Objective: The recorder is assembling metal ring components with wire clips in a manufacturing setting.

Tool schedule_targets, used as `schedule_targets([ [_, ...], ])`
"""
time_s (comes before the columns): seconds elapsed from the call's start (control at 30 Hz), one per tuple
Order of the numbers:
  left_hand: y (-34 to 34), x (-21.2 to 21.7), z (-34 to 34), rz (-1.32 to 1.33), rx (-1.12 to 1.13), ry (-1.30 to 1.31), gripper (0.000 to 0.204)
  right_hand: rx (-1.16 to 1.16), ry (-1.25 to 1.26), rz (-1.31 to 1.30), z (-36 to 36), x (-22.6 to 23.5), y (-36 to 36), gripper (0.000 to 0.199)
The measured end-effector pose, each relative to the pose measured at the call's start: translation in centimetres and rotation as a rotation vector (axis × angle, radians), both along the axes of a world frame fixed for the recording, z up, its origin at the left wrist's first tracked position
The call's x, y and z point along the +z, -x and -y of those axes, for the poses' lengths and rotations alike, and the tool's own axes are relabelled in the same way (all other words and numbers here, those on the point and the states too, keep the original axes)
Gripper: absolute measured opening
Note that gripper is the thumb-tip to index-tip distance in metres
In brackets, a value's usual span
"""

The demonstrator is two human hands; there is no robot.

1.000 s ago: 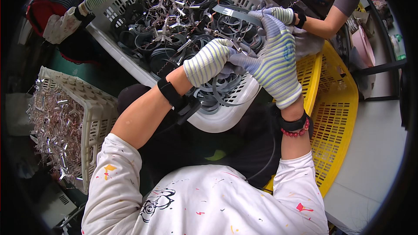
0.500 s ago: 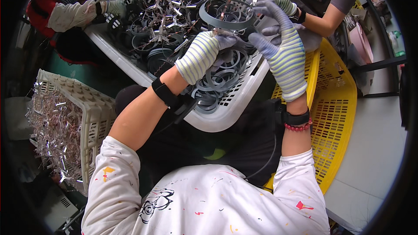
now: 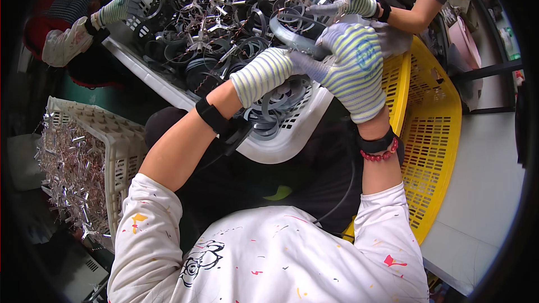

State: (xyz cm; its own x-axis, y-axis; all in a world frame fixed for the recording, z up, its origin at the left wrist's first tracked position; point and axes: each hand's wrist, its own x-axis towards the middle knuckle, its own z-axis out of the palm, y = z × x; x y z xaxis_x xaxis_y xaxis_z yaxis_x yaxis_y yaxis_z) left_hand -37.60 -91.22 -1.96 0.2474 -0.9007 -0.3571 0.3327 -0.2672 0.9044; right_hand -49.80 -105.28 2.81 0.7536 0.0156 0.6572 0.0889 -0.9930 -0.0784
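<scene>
My left hand and my right hand, both in striped knit gloves, grip a grey ring between them. They hold it just above the near right part of a white plastic basket. The basket is heaped with dark grey rings and silvery metal star-shaped clips. Part of the held ring is hidden behind my right glove.
A yellow crate stands right of the basket. A white crate of shiny metal clips sits at my left. Another person's gloved hand works at the basket's far right, and a third person's gloved hand reaches in at the far left.
My hands have lifted the grey ring and brought it nearer, closing tighter around it. The person at far left has drawn their hand toward the basket's left rim.
</scene>
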Motion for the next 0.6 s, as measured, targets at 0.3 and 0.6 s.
schedule_targets([
  [0.3,0.2,0.4,0.3,-0.269,0.343,0.14,0.024,-0.019,-0.733,-0.091,1.1,1.6,0.0,0.071],
  [0.6,-0.4,0.3,-1.4,-0.515,-0.204,0.31,0.032,0.085,-0.657,-0.166,1.0,0.4,0.3,0.059],
])
